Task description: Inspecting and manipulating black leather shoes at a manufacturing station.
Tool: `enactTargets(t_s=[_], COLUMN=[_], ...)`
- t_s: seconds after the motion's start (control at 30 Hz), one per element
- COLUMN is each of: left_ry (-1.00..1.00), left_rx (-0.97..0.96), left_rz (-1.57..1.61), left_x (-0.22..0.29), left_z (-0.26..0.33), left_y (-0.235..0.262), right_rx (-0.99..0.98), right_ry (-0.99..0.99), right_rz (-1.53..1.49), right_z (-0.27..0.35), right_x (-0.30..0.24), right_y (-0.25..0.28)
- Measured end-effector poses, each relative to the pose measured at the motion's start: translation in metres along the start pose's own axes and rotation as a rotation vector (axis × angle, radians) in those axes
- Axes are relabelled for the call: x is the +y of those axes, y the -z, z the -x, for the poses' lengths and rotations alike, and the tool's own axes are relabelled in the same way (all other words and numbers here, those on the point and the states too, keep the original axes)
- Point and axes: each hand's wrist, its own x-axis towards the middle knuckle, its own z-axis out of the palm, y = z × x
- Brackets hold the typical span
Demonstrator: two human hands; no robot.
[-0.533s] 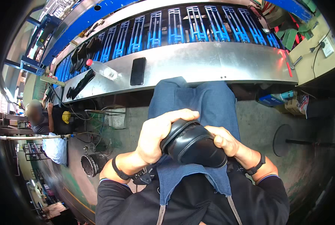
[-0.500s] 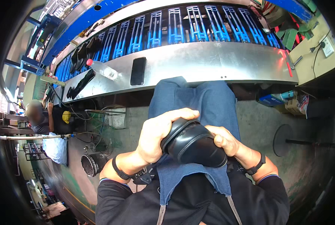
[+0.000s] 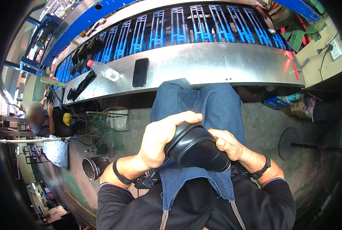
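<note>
A black leather shoe (image 3: 198,147) with a stitched seam is held over my lap, its rounded toe pointing toward my right hand. My left hand (image 3: 157,140) is closed around the opening end, its fingers partly hidden behind the shoe. On the other side, my right hand (image 3: 227,145) grips the toe end, thumb bent on the leather and the other fingers mostly out of sight beneath. A blue denim apron (image 3: 196,99) covers my legs under the shoe.
Ahead runs a metal ledge (image 3: 194,63) with a phone (image 3: 140,72), a clear bottle (image 3: 104,71) and a black item (image 3: 81,86). Behind it is a conveyor with blue racks (image 3: 178,27); black shoes (image 3: 81,57) stand at its left. A co-worker (image 3: 42,119) is at far left.
The shoe has tilted slightly in my hands, and my right thumb has shifted a little left on the toe. The blue racks have moved slightly leftward.
</note>
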Motion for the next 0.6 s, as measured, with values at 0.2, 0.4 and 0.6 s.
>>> enactTargets(t_s=[0.2,0.4,0.6], left_ry=[0.006,0.037,-0.144], left_rx=[-0.006,-0.043,-0.051], left_rz=[-0.013,-0.002,-0.353], left_x=[-0.002,-0.003,0.001], left_z=[0.001,0.012,0.023], left_y=[-0.001,-0.009,-0.003], right_rx=[-0.041,-0.089,-0.054], right_ry=[-0.028,-0.117,-0.12], right_rz=[-0.035,-0.104,-0.149], right_z=[0.002,0.006,0.011], right_x=[0.005,0.007,0.019], right_y=[0.007,0.011,0.01])
